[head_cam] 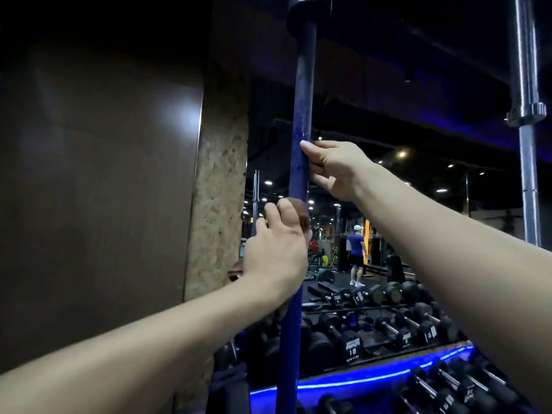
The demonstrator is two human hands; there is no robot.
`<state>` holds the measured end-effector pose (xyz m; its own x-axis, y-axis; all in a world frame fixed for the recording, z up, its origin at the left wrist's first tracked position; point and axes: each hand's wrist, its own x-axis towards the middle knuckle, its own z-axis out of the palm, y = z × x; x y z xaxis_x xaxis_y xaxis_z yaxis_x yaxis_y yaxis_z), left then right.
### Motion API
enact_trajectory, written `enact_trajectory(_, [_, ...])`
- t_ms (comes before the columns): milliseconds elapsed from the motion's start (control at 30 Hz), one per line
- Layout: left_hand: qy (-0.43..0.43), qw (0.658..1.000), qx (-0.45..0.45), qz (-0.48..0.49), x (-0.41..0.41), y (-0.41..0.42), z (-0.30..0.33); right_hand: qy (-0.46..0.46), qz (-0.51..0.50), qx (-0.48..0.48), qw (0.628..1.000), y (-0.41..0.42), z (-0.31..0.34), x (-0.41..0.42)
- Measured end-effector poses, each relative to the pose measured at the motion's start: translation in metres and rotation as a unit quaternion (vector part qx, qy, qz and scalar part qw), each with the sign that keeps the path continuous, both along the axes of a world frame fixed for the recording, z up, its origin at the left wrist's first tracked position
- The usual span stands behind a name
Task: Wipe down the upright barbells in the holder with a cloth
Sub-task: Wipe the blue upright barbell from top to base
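Note:
A blue upright barbell (302, 100) runs from the bottom of the view to a dark collar at the top centre. My right hand (333, 168) grips its shaft at mid height, thumb across the front. Just below, my left hand (276, 249) holds a brown cloth (298, 212) wrapped against the shaft; another bit of the cloth shows at the wrist. A second, chrome barbell (527, 121) stands upright at the far right edge. The holder at the base is out of view.
A dark wood panel (98, 189) fills the left. A wall mirror (403, 204) behind the bar reflects the gym and a person walking away. A rack of black dumbbells (448, 389) with a blue light strip lies at lower right.

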<state>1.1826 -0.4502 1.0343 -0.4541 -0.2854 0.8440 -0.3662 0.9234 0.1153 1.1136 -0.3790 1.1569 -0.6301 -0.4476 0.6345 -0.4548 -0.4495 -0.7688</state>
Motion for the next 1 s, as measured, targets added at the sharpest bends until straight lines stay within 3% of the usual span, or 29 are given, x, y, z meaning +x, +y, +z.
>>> enact_trajectory(233, [0.089,0.994,0.038,-0.059,-0.013,-0.004,0.081,-0.003,-0.012,0.034,0.999,0.006,-0.013,-0.004])
enact_trajectory(333, [0.083,0.991,0.051,-0.090,-0.012,-0.010,0.056,-0.017,-0.007,0.027,0.999,0.003,-0.018,-0.003])
enact_trajectory(500, [0.001,0.999,0.029,-0.039,0.006,0.000,-0.015,-0.008,-0.001,0.031,0.999,0.008,-0.032,0.003])
enact_trajectory(767, [0.049,0.987,0.103,-0.112,-0.003,-0.005,0.039,-0.017,-0.025,0.064,0.998,0.014,-0.045,0.004])
enact_trajectory(867, [0.088,0.984,0.099,-0.117,-0.005,-0.003,0.023,-0.021,-0.025,0.068,0.997,0.010,-0.051,0.003])
enact_trajectory(1000, [0.000,0.992,0.071,-0.105,0.006,-0.005,-0.032,-0.024,-0.010,0.051,0.998,0.007,-0.058,0.003])
